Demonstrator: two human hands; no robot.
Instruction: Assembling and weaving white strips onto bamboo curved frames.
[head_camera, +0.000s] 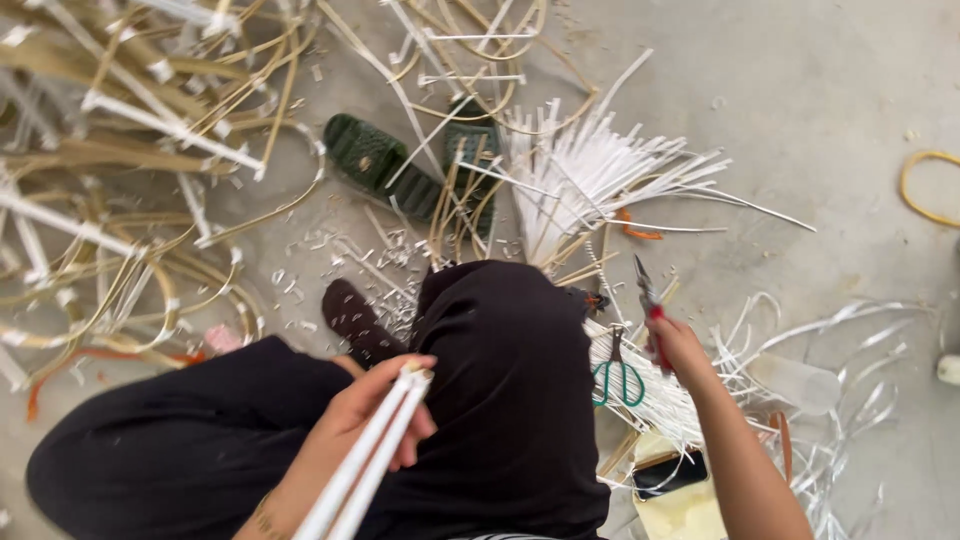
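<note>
My left hand (372, 415) grips a pair of flat white cane strips (365, 465) that run down toward the bottom edge, held over my black-clad knee (500, 350). To the right, my right hand (678, 345) holds red-handled pliers (648, 300) with the jaws pointing up and away. Green-handled scissors (618, 372) lie just left of that hand, on a bundle of white strips (590, 170) that fans out across the floor.
Two green sandals (375, 155) lie ahead among tan and white cane strips (120, 200) piled at the left. Cut scraps litter the grey floor (830, 90). A dark phone (668, 470) rests on a yellowish sheet at the lower right. A tan loop (925, 185) sits far right.
</note>
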